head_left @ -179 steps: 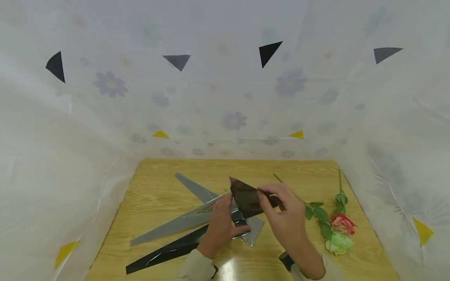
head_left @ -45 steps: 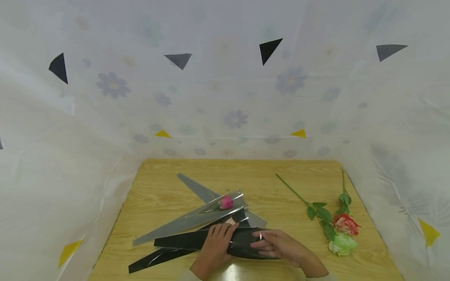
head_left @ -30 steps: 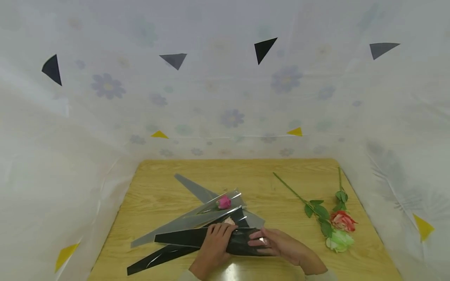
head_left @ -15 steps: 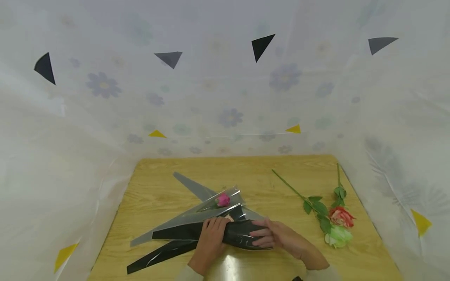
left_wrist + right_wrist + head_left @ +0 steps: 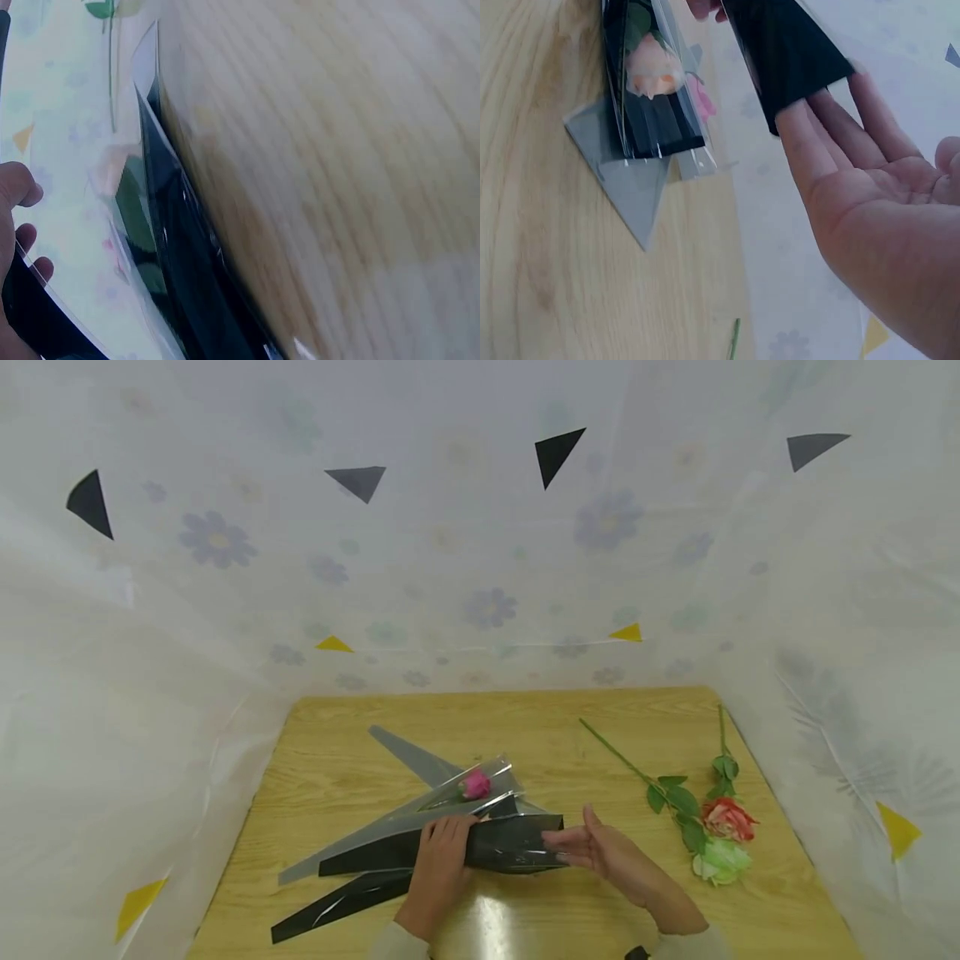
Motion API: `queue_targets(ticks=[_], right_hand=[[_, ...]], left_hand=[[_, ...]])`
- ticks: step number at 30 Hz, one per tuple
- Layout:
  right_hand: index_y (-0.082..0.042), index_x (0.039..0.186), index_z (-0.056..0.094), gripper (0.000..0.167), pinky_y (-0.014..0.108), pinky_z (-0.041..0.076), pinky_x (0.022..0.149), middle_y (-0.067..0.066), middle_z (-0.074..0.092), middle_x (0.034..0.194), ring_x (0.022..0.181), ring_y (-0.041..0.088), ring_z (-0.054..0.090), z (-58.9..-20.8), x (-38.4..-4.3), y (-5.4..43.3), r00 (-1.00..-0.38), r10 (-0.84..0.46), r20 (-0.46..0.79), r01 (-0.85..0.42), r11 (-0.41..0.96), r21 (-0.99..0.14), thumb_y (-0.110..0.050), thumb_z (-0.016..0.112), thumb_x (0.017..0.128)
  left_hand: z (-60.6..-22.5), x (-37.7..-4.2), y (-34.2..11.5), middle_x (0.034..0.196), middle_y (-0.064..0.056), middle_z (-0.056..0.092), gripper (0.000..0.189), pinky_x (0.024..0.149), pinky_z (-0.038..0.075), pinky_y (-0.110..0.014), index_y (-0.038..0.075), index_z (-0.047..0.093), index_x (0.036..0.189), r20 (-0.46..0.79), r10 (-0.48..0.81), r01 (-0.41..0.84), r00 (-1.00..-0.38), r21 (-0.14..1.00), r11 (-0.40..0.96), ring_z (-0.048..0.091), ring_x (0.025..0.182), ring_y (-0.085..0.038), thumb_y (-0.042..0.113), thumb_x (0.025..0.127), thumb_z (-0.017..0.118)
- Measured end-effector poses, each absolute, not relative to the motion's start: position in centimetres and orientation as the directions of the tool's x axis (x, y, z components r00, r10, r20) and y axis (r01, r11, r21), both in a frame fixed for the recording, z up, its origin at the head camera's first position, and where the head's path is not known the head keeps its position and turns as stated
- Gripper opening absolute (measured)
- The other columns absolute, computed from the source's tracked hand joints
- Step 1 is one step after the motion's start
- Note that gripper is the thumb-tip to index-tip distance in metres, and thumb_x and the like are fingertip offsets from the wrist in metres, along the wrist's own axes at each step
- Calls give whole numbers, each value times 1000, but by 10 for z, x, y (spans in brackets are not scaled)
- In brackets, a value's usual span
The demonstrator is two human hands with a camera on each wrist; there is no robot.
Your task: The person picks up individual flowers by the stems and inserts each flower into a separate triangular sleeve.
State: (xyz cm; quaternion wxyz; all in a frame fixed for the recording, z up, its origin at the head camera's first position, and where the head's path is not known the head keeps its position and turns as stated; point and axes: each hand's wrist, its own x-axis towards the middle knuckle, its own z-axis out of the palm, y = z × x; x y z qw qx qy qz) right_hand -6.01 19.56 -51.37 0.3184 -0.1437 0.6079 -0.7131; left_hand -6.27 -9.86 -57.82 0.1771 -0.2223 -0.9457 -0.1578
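Observation:
In the head view my left hand [image 5: 438, 868] grips the middle of a black flower sleeve [image 5: 506, 845], held just above the other sleeves. Its thumb and curled fingertips show at the left wrist view's edge. My right hand [image 5: 870, 180] has its fingers extended at the sleeve's wide end; their tips are hidden by the film, and I cannot tell whether they are inside. Below lies another black sleeve [image 5: 341, 906] with a peach rose [image 5: 654, 69] in it. Beside that, a clear-and-grey sleeve [image 5: 360, 843] holds a pink rose [image 5: 476, 784].
A flat grey sleeve [image 5: 412, 755] lies under the pile, its pointed corner [image 5: 641, 210] sticking out. At the table's right lie a red rose [image 5: 729, 821] and a pale green rose [image 5: 722, 862] with leafy stems. White printed sheeting [image 5: 487, 560] walls in the wooden table [image 5: 337, 718].
Six seconds ago both hands were at the sleeve's upturned mouth. Since then it was laid level, and lately it has risen off the peach rose's sleeve. The right fingers have drawn back toward its end.

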Motion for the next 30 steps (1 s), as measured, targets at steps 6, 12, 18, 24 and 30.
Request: queue_targets(ticks=[6,12,18,24,30], right_hand=[[11,121,53,54,38,43,92,16,60,118,113,34,53,-513,-62,211,-863,-441,-245,280,-16,-960,-35,33,100],[2,118,58,39,37,49,83,12,63,109,102,33,58,-524,-60,231,-956,-170,-237,179,297,-938,-29,52,94],[1,104,66,18,36,51,67,12,67,94,84,26,64,-544,-62,261,-998,44,52,-2,745,-667,-8,59,89],[12,104,63,25,34,43,46,26,64,90,56,23,56,-551,-68,287,-987,90,130,15,870,-493,-4,51,88],[12,99,63,21,53,46,62,28,62,87,76,43,60,-569,-70,305,-974,121,191,33,912,-409,1,50,85]], left_hand=[[-572,-65,-106,108,-2,55,68,90,34,-44,14,50,117,375,338,445,-863,249,860,49,104,-23,12,57,82],[-570,-65,-108,109,-2,55,69,90,34,-43,15,49,118,356,340,438,-871,246,865,49,106,-23,14,58,83],[-572,-64,-107,108,-2,55,63,90,34,-43,15,50,117,371,343,444,-863,234,865,49,104,-22,16,62,81],[-574,-65,-107,107,-2,55,62,89,34,-43,16,50,116,388,345,457,-854,244,855,49,102,-22,14,61,80],[-576,-64,-108,107,-2,55,61,90,34,-43,16,50,115,381,347,452,-857,228,862,49,103,-22,15,61,79]])
